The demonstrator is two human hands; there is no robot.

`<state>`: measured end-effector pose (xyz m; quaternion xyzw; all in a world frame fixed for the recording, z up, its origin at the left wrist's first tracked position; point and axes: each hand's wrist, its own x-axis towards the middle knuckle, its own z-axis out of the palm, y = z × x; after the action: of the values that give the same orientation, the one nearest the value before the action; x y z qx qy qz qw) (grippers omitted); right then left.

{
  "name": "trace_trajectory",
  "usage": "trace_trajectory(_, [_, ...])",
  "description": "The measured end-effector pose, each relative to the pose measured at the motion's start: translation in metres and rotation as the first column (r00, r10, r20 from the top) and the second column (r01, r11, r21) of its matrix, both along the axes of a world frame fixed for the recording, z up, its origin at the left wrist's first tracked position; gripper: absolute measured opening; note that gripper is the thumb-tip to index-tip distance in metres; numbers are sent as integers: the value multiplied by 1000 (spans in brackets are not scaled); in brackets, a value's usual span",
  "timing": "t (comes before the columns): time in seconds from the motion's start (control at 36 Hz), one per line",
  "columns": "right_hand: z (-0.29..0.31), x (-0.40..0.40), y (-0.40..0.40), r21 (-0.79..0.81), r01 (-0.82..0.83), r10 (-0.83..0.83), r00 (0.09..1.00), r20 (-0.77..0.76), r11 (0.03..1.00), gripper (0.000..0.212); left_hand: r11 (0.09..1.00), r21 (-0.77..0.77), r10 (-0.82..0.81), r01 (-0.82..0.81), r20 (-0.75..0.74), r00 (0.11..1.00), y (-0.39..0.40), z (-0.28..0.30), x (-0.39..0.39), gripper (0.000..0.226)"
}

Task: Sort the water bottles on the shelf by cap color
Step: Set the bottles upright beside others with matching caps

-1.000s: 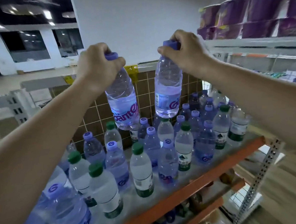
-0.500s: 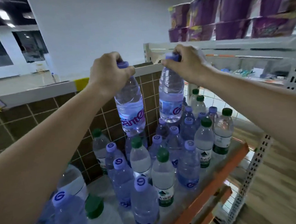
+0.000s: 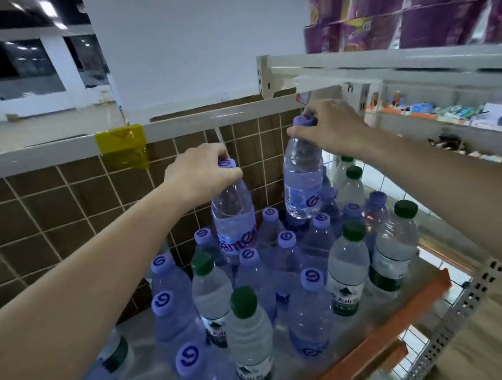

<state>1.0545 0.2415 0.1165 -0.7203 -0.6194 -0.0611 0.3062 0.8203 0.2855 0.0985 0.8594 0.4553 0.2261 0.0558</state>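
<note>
Brown tiles [image 3: 54,207] back the shelf [image 3: 378,326] I am working over, with a white rail along their top and a yellow tag [image 3: 122,146] clipped to it. Its orange front edge [image 3: 398,319] runs down to the right, beside a perforated grey upright [image 3: 457,309]. Above and to the right, purple packs [image 3: 409,12] sit on a higher white shelf.

On the shelf stands a crowd of water bottles, purple caps and green caps mixed. Green-capped bottles [image 3: 349,272] stand mostly toward the front edge and right side, one more at the near left corner; purple-capped bottles [image 3: 308,312] fill the middle and the back by the tiles.

My left hand [image 3: 202,175] grips a purple-capped bottle [image 3: 234,220] round its neck, fingers curled over the cap, holding it upright near the tiled back; I cannot tell whether its base touches the bottles below. My right hand [image 3: 331,126] pinches the cap of a second purple-capped bottle [image 3: 303,180], fingers curled round it, and holds it higher, clear of the caps beneath, toward the back right of the shelf. The two held bottles are near each other but apart.
</note>
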Motion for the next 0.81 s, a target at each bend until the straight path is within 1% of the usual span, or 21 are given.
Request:
trace_trajectory(0.11, [-20,10,8,-124,-66,69,997,21,990,33,995,-89,35,-45,-113,993,-2,-9,10,26])
trace_trajectory(0.22, [-41,20,15,-272,-103,122,991,54,957,39,988,-127,62,-91,-214,975,-5,-20,18,28])
trace_trajectory(0.28, [-48,22,17,-341,-102,135,988,73,935,44,982,-144,86,-126,-254,963,-5,-25,20,27])
trace_trajectory(0.33, [-54,23,19,-396,-103,157,982,104,912,42,974,-168,99,-151,-286,953,-4,-30,21,26])
trace_trajectory(0.42, [-60,23,23,-470,-134,195,977,83,873,40,960,-219,97,-172,-315,944,-2,-39,24,24])
trace_trajectory(0.5, [-69,23,26,-505,-138,209,974,88,852,42,951,-251,87,-180,-344,935,-1,-49,27,21])
trace_trajectory(0.64, [-84,29,29,-558,-155,219,974,50,816,34,941,-283,73,-185,-366,928,0,-61,27,17])
trace_trajectory(0.72, [-95,31,30,-600,-156,237,970,57,784,27,938,-301,44,-174,-393,919,1,-70,27,18])
trace_trajectory(0.81, [-104,31,31,-605,-175,244,969,34,777,29,927,-329,22,-181,-434,901,3,-82,28,22])
